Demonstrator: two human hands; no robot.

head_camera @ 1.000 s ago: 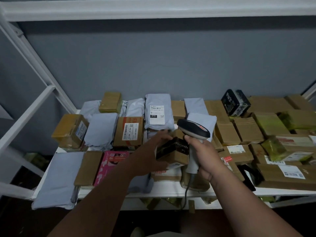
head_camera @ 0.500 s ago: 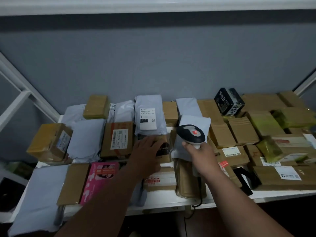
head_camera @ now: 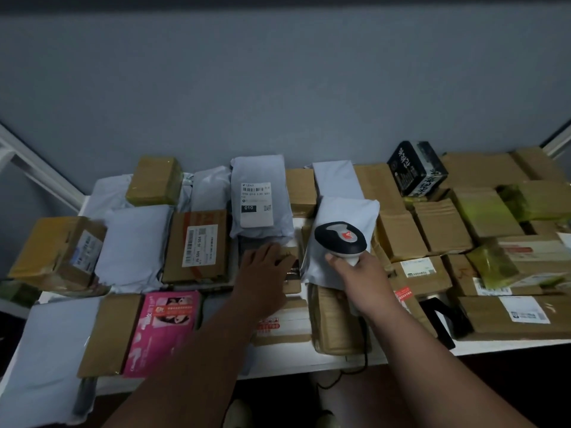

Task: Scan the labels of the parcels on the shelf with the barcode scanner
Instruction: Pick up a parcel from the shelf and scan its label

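Here your right hand [head_camera: 360, 274] grips the barcode scanner [head_camera: 340, 241] by its handle, fingers curled round it, with the head raised over the middle of the shelf [head_camera: 509, 344] and pointing toward the back edge, probably so the beam can fall on a label ahead of it. Your left hand [head_camera: 262, 270] rests on a small brown box [head_camera: 292, 257] just beside the scanner; whether the fingers lie flat or curl over its far side I cannot tell, but it looks placed to steady or turn the box so its label faces up. Behind it lies a grey mailer bag [head_camera: 261, 199] with a white label showing, and a flat carton [head_camera: 197, 245] toward the left edge shows its label too. A pink box [head_camera: 163, 332] sits at the front edge. The shelf is white, crowded with parcels edge to edge, and backs onto a grey wall [head_camera: 278, 88] in dim light.
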